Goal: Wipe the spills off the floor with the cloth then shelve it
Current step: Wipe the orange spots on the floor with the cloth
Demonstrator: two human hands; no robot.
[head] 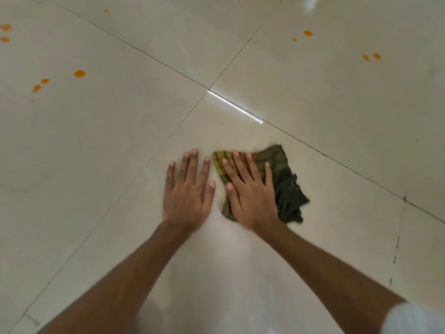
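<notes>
While I'm looking down through the head cam, both hands are flat on the floor (313, 92), palms down, fingers spread wide. My left hand (189, 191) sits straight on bare tile and isn't holding anything, its thumb just beside the cloth's edge. My right hand (250, 191) is pressed open on top of the cloth (286, 189), pinning it to the tile rather than gripping it, no pinch, just a flat palm.

The cloth is a crumpled rag, yellow-green plaid on the left part under my fingers, going dark green to nearly black where it sticks out to the right of my hand. Its edges look a bit blurry.

Orange spills are scattered well apart from the hands: a cluster of drops (79, 74) off to the upper left, and more dots (308, 33) at the upper right. A bit of white sleeve (414, 319) shows at the bottom right.
</notes>
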